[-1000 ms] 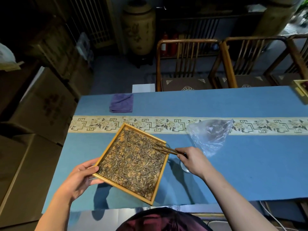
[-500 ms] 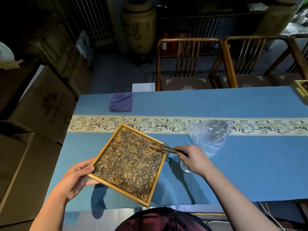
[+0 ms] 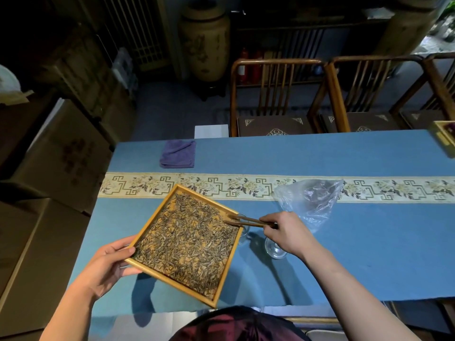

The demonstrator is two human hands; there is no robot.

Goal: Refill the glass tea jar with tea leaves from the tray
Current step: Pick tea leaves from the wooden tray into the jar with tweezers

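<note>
A square bamboo tray (image 3: 157, 215) full of dark tea leaves (image 3: 187, 242) is held above the blue table. My left hand (image 3: 108, 264) grips its near-left corner, thumb on the rim. My right hand (image 3: 285, 232) pinches a pair of dark wooden tongs (image 3: 246, 221) whose tips reach over the tray's right edge into the leaves. The glass tea jar (image 3: 243, 232) stands just under and behind that right edge, mostly hidden by the tray. A clear glass piece (image 3: 274, 251), perhaps the lid, lies on the cloth below my right hand.
A crumpled clear plastic bag (image 3: 310, 200) lies right of the jar. A folded purple cloth (image 3: 177, 153) sits at the far left of the table (image 3: 369, 242). Wooden chairs (image 3: 275, 94) stand behind the table, cardboard boxes (image 3: 49, 168) to its left.
The tray has shifted slightly left and toward me in my left hand. My right hand with the tongs has stayed at the tray's right edge, tips in the leaves.
</note>
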